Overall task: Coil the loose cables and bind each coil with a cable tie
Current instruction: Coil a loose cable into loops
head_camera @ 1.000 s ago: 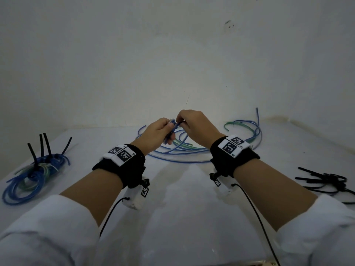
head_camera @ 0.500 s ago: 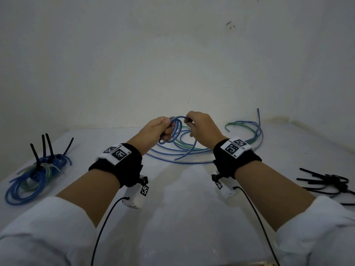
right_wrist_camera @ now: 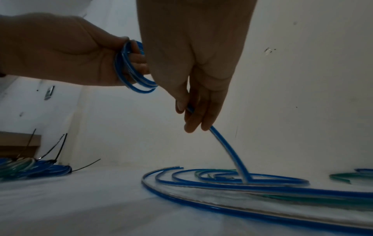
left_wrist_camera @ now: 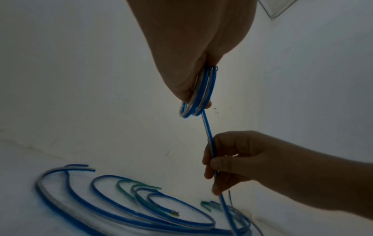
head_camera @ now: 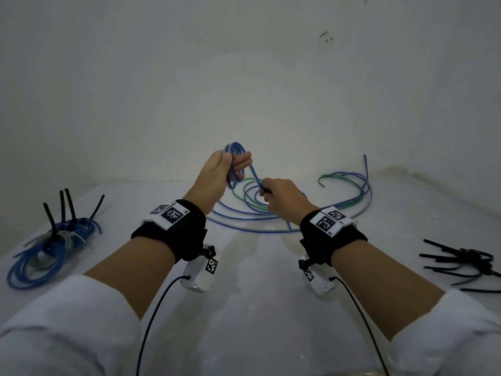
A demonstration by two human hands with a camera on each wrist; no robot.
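The left hand (head_camera: 221, 169) is raised above the white table (head_camera: 257, 308), its fingers curled through a small coil of glossy blue plastic-sheathed cable (head_camera: 236, 165) with the thumb pressed over the loops. From the left wrist view only the heel of that hand and the edge of the loops show, so the fingertips there are hidden. A straight run of the same cable slants down from the coil into the right hand (head_camera: 282, 195), which pinches it between thumb and curled fingers; in the head view the knuckles cover the pinch itself, while the right wrist view shows the cable leaving the fingertips (right_wrist_camera: 194, 126) and dropping to the table. There it joins the loose blue and green cables (head_camera: 284, 213) lying in wide flat arcs near the back wall, one blue end (head_camera: 365, 164) standing up against the wall. Where one strand stops and another starts in that tangle is hard to make out. On the far left lies a pile of bound blue and green coils (head_camera: 46, 253) with black tie tails (head_camera: 63, 210) sticking up. At the right edge a bunch of loose black cable ties (head_camera: 466, 263) is partly cut off by the frame.
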